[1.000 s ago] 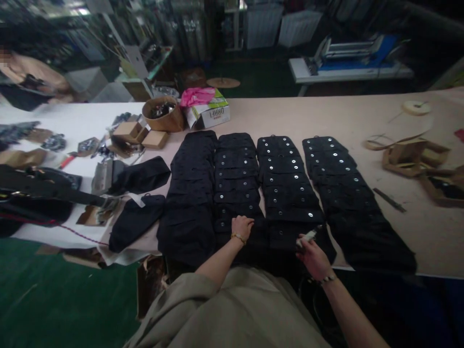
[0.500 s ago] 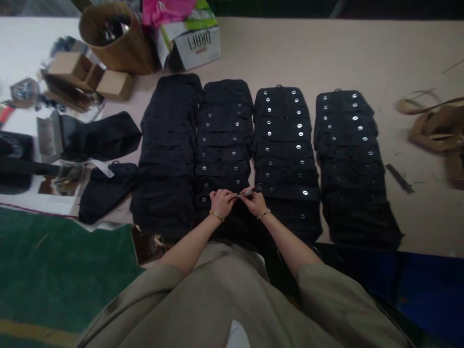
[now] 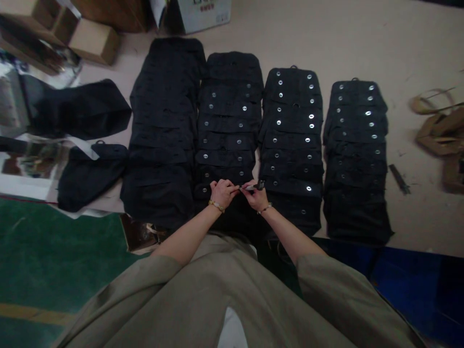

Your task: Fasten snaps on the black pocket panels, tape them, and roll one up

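Pinching a small tool (image 3: 253,186) between both hands' fingers (image 3: 242,189).

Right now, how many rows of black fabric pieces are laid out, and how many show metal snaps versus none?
Rows showing metal snaps: 3, the second, third and fourth from the left
Rows showing no snaps: 1, the leftmost row
Total rows: 4

Garment workshop. Long work table (image 3: 362,38) carries four rows of overlapped black fabric pieces (image 3: 292,145) with metal snaps; cardboard boxes (image 3: 94,41) at 11 o'clock.
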Motion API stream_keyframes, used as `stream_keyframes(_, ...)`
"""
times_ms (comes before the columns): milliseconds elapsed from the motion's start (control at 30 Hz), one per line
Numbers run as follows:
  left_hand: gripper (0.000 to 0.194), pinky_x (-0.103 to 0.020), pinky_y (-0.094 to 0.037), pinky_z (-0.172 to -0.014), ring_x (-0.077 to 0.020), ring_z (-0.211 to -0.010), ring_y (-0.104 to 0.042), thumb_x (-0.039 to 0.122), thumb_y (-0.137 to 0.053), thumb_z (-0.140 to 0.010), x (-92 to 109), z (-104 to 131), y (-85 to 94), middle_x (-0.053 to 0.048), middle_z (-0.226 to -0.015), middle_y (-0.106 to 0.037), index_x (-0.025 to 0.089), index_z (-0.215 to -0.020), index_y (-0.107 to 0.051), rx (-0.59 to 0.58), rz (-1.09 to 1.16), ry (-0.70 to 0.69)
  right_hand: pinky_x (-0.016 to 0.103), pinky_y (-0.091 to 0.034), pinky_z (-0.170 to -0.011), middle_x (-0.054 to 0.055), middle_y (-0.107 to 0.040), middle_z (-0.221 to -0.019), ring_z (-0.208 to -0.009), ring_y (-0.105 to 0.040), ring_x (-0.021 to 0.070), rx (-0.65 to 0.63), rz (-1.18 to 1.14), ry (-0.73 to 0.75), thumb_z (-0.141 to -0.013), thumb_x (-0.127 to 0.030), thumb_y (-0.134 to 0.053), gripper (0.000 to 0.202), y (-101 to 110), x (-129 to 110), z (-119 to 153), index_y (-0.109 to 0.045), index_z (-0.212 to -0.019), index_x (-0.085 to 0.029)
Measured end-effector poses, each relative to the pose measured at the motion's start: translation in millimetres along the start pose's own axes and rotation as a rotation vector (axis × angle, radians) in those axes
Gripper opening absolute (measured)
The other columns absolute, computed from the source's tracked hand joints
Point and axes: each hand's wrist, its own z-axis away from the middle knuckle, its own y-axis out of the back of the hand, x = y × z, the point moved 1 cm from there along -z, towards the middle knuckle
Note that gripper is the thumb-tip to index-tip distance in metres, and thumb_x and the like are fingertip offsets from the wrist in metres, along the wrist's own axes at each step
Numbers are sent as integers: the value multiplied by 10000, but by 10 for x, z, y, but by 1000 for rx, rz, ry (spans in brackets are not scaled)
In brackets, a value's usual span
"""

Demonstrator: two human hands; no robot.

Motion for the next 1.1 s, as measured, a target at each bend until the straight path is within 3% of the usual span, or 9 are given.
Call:
stream_keyframes(300, 197, -420, -270, -901, -243, -1077, -557, 372, -609, -946, 16, -5, 100, -45, -1118, -708, 258, -1106, -630, 1, 58, 13, 349, -481, -838, 101, -645, -995, -952, -587, 247, -186, 327, -8, -891, -177, -537, 138, -18, -286, -116, -646, -977, -178)
stream_keyframes(667, 243, -436, -259, -940, -275, -1146, -526, 273, -600, -922, -31, -11, 65, -94, -1186, -685, 208, -1153, -644, -11, 54, 13, 366, -465, -870, 134, -604, -1166, -1054, -495, 279, -405, 585, 64, -916, -94, -479, 401, -34, -683, -247, -559, -1304, -156)
stream_keyframes(933, 193, -437, -270, -929, -267, -1180, -520, 212, -574, -912, -72, -34, 14, -80, -1215, -683, 243, -1082, -660, -37, 33, 33, 328, -487, -760, 100, -607, -1174, -1074, -496, 254, -423, 658, 31, -951, -144, -450, 318, -14, -720, -228, -566, -1245, -183)
stream_keyframes(1100, 200, -436, -293, -890, -266, -1108, -554, 300, -563, -928, -43, -33, 56, -88, -1143, -706, 241, -1105, -635, -32, 14, 16, 333, -494, -854, 117, -603, -1164, -1064, -511, 248, -436, 663, 9, -951, -158, -479, 236, 38, -669, -254, -586, -1162, -152)
